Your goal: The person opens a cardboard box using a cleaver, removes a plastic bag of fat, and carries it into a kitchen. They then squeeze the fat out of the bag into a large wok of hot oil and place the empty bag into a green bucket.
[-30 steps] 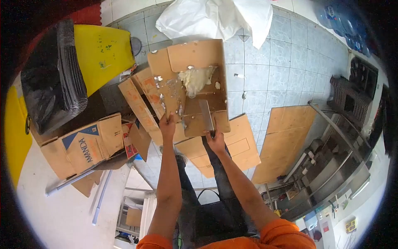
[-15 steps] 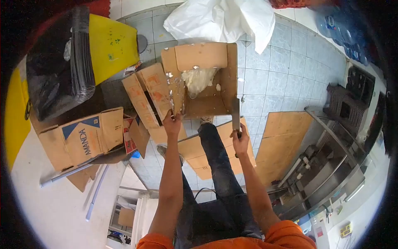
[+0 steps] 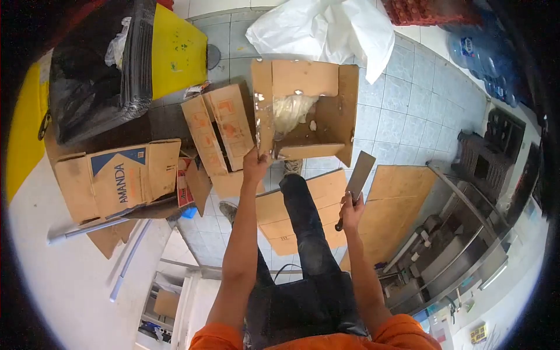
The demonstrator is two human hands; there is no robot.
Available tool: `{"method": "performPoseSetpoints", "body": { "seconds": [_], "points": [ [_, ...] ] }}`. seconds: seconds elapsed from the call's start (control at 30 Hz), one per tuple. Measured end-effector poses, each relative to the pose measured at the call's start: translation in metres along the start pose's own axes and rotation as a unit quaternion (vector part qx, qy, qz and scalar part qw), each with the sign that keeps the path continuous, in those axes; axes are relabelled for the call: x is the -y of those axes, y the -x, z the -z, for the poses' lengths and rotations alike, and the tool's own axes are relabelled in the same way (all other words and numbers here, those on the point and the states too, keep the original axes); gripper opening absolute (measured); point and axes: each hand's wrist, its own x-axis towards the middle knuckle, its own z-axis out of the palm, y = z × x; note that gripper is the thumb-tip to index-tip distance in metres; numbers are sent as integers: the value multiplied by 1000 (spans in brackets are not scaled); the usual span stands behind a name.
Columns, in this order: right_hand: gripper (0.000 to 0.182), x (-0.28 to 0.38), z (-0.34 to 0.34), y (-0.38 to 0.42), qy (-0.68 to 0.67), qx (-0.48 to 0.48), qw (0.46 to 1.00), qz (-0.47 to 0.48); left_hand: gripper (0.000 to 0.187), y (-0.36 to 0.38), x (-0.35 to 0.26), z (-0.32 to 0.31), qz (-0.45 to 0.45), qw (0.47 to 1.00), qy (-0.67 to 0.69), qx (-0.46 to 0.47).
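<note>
My left hand [image 3: 255, 165] grips the near left edge of an open cardboard box [image 3: 326, 108] that sits tilted on the tiled floor. Pale scraps [image 3: 291, 111] lie inside the box against its back wall. My right hand [image 3: 352, 208] holds a cleaver [image 3: 359, 173] by its dark handle, blade up, to the right of the box and clear of it. One leg in dark trousers [image 3: 300, 216] reaches forward, the foot just under the box's near side.
Flattened cardboard sheets [image 3: 402, 204] lie on the floor on the right. More cardboard boxes [image 3: 119, 181] stand left, beside a yellow bin with a black bag [image 3: 96, 64]. A white plastic bag [image 3: 326, 29] lies behind the box. Metal equipment [image 3: 461, 245] stands at right.
The cleaver was inside the box, then came out to the right and down toward me. My left hand kept its hold on the box edge, and the box shifted right.
</note>
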Motion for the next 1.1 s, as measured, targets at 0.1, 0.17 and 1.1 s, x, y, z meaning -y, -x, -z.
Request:
{"method": "performPoseSetpoints", "body": {
  "seconds": [0.1,0.17,1.1],
  "points": [
    [5,27,-2,10,6,-7,996,-83,30,-2,8,-6,3,1000,-9,-28],
    [7,10,5,9,41,-3,997,-62,30,-7,25,-15,-6,997,-29,-75],
    [37,-11,-282,-229,556,121,813,124,25,243,-25,41,226,758,569,-224]
  ]
}}
